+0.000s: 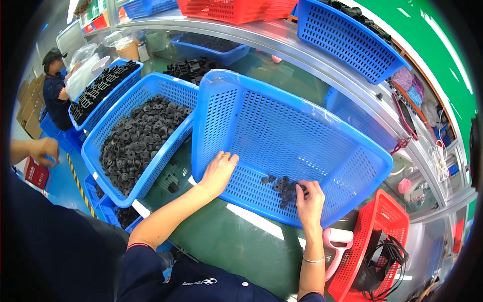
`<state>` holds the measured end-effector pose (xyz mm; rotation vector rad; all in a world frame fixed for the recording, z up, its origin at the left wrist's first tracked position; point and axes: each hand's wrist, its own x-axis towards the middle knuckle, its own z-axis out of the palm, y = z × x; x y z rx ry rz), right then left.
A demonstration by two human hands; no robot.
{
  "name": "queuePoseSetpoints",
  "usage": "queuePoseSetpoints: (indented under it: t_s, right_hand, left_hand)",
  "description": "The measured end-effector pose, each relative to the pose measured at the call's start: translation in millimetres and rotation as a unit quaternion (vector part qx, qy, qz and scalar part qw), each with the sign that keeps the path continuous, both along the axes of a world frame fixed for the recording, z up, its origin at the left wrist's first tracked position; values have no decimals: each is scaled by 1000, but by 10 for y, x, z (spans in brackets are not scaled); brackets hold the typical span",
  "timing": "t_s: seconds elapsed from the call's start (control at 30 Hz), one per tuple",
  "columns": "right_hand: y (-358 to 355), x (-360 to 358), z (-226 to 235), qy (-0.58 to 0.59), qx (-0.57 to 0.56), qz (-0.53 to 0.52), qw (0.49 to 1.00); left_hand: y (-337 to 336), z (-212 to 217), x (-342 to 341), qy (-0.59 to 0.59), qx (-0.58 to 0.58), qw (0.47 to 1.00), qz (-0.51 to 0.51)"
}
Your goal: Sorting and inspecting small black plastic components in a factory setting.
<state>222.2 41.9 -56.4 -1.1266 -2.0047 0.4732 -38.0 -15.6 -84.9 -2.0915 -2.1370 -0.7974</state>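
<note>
A large blue perforated basket (297,121) sits tilted in front of me, with clear tape on its rim. My left hand (220,173) is closed inside its near left part; the fingertips curl away, and I cannot see what they hold. In the near right part, a small pile of black ring-shaped rubber parts (284,194) lies on the mesh. My right hand (310,199) pinches a black rubber part (302,188) at the pile's right edge. Left of it, a second blue basket (90,146) is heaped with similar black round parts (138,141).
At the right, a red basket (395,216) holds a black device with cables (385,259), beside a pink-and-white handled tool (338,239). Blue basket (347,43) and red basket (231,10) stand on the metal shelf. A co-worker (56,90) is at the far left; another person's hand (45,151) shows nearer.
</note>
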Motion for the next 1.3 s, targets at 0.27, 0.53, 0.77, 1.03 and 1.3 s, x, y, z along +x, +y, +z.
queuePoseSetpoints:
  t_s: [0.27, 0.53, 0.77, 1.03, 1.3]
  right_hand:
    - [-8, -49, -32, 6, -40, 3, 999]
    - [-7, -28, -53, 14, -37, 4, 999]
    - [76, 17, -190, 46, -37, -13, 998]
    - [50, -44, -195, 36, -156, -87, 983]
    - [47, -124, -269, 50, -149, -70, 985]
  left_hand:
    - [163, -107, 504, -290, -5, 953, -81]
    - [235, -203, 572, -276, -59, 956, -85]
    - [226, 96, 427, -819, -205, 528, -88]
    - [349, 83, 509, -303, -64, 947, -84]
    - [380, -181, 427, -116, -39, 987, -108]
